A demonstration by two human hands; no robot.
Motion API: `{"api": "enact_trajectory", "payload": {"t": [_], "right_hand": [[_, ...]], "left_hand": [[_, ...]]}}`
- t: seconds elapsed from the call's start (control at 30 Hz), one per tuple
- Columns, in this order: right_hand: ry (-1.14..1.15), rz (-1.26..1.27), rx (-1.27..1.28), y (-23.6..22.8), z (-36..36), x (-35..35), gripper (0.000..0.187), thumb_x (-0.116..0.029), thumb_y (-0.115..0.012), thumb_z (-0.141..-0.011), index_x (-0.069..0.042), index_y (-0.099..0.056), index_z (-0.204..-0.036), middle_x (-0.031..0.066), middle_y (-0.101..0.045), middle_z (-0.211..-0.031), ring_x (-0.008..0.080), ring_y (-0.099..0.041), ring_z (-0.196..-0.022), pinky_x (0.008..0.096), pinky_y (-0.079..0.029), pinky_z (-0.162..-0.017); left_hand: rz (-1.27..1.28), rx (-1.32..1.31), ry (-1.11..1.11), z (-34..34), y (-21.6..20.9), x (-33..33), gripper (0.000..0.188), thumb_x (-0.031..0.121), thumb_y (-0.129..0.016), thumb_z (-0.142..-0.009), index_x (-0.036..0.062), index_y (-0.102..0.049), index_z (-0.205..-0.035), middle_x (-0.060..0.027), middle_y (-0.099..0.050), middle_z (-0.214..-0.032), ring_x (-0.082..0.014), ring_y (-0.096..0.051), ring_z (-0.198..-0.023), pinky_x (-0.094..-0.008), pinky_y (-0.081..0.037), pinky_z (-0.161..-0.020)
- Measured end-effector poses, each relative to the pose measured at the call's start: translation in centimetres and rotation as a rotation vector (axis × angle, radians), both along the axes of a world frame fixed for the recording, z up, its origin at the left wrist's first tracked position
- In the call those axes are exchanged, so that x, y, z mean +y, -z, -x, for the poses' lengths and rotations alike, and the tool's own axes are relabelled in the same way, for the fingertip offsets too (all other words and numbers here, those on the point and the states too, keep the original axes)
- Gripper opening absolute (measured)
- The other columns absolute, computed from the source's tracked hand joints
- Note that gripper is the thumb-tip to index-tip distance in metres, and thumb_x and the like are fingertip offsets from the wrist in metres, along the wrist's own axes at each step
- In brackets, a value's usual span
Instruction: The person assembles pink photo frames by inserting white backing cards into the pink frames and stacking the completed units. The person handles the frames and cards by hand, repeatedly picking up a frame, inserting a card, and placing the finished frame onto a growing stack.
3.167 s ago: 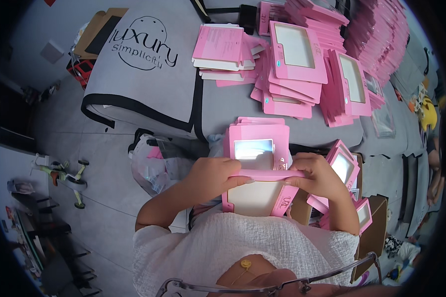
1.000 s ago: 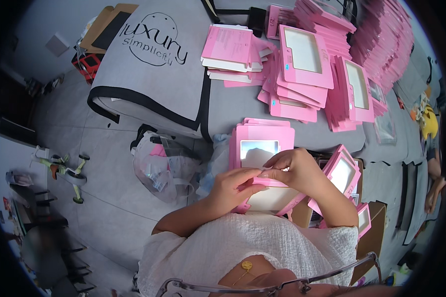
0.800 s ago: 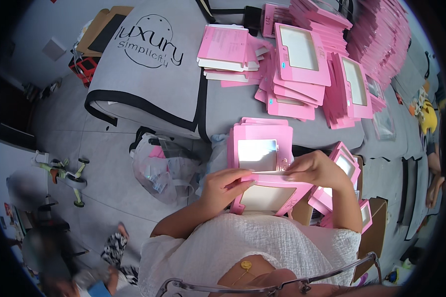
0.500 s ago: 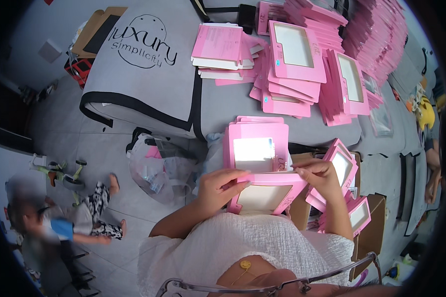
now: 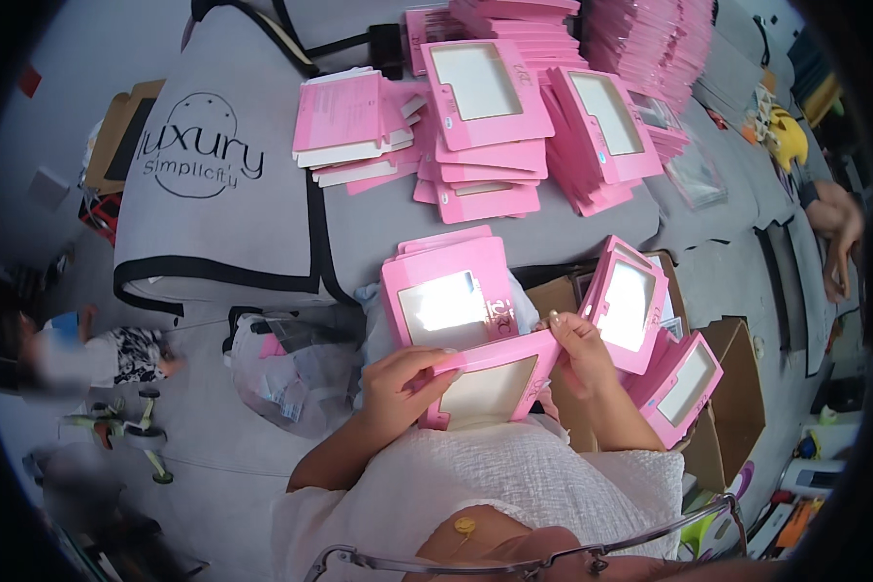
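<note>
a person seen from above holds a pink window box (image 5: 490, 388) just in front of their chest, over the near edge of a grey bench (image 5: 572, 233). the left hand (image 5: 403, 383) grips the box's left end, fingers curled over its upper rim and thumb along the front. the right hand (image 5: 577, 344) pinches the box's upper right corner, fingers closed on the pink card. the box is tilted, its pale window facing up.

just behind it, lying on the bench, is a second pink window box (image 5: 451, 296) with a bright clear panel, stacked on others like it. to the right, an open cardboard carton (image 5: 732, 388) holds more pink window boxes (image 5: 630, 306) standing on edge. farther back, flat stacks of pink boxes (image 5: 495, 126) spread across the bench, with tall piles of pink card (image 5: 650, 39) behind them. a grey fabric bag (image 5: 213, 184) with black trim lies to the left, and a crumpled clear plastic bag (image 5: 291, 373) sits below it near the left hand.
</note>
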State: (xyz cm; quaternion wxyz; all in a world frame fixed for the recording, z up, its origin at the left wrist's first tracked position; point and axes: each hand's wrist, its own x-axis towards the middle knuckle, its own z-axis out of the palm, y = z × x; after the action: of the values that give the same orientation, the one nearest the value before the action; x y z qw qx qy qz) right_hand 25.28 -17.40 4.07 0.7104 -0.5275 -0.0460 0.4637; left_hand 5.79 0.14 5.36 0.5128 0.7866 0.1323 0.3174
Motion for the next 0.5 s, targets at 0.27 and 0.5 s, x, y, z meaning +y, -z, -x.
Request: {"api": "enact_trajectory", "payload": {"t": [0.27,0.5], "right_hand": [[0.182,-0.04,-0.186,1.9,1.8,0.1,0.021,-0.018,-0.053,-0.096,-0.002,-0.064,-0.089,0.0088,-0.065,-0.093,0.015,-0.06,-0.085,0.0285,-0.047,-0.08],[-0.017,-0.003,-0.068,0.4,0.1,0.7,0.024,-0.013,-0.045,-0.097,-0.003,-0.049,-0.119,0.0117,-0.064,-0.107,0.0155,-0.06,-0.096,0.0282,-0.048,-0.083]], "left_hand": [[0.036,0.036,0.025,0.4,0.8,-0.6,0.026,-0.002,-0.071,-0.078,-0.0003,-0.064,-0.102,-0.0143,-0.067,-0.099,-0.0189,-0.067,-0.082,-0.027,-0.053,-0.068],[-0.013,-0.107,0.207,-1.6,1.7,-1.1,0.026,-0.005,-0.06,-0.084,-0.0015,-0.052,-0.109,-0.0194,-0.062,-0.112,-0.0288,-0.063,-0.1,-0.0326,-0.049,-0.083]]}}
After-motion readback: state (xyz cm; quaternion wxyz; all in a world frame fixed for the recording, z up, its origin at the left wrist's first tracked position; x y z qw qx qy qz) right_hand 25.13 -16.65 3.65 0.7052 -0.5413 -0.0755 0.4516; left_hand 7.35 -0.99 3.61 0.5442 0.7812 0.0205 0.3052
